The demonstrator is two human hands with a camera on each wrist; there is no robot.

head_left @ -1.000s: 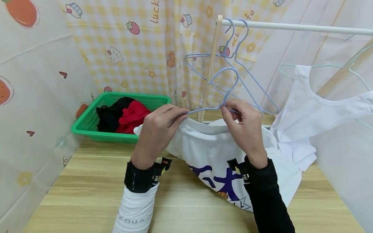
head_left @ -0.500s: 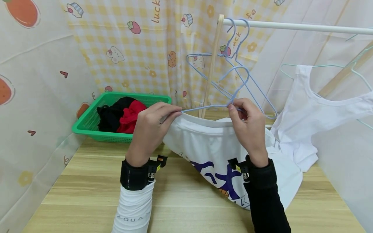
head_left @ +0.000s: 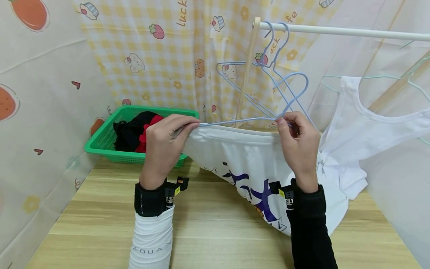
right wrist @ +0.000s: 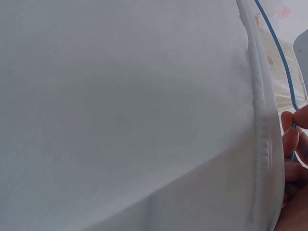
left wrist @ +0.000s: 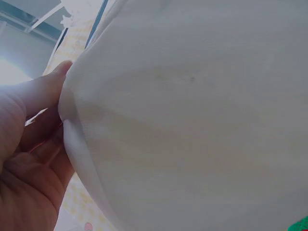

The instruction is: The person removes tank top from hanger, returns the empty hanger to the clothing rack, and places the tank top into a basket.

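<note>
Blue wire hanger (head_left: 255, 112) is stretched pretty much straight across, long axis running 9 to 3 o'clock between the two hands, hook curling up toward 1 o'clock. Left hand (head_left: 166, 144) pinches the left tip together with the collar of the white printed t-shirt (head_left: 245, 164); right hand (head_left: 299, 144) pinches the wire right at the base of the hook. Shirt hangs from the hanger toward 6 o'clock, its lower part on the desk (head_left: 208, 231). Right hand's the one nearer the rail (head_left: 352, 31), up at 1 o'clock.
</note>
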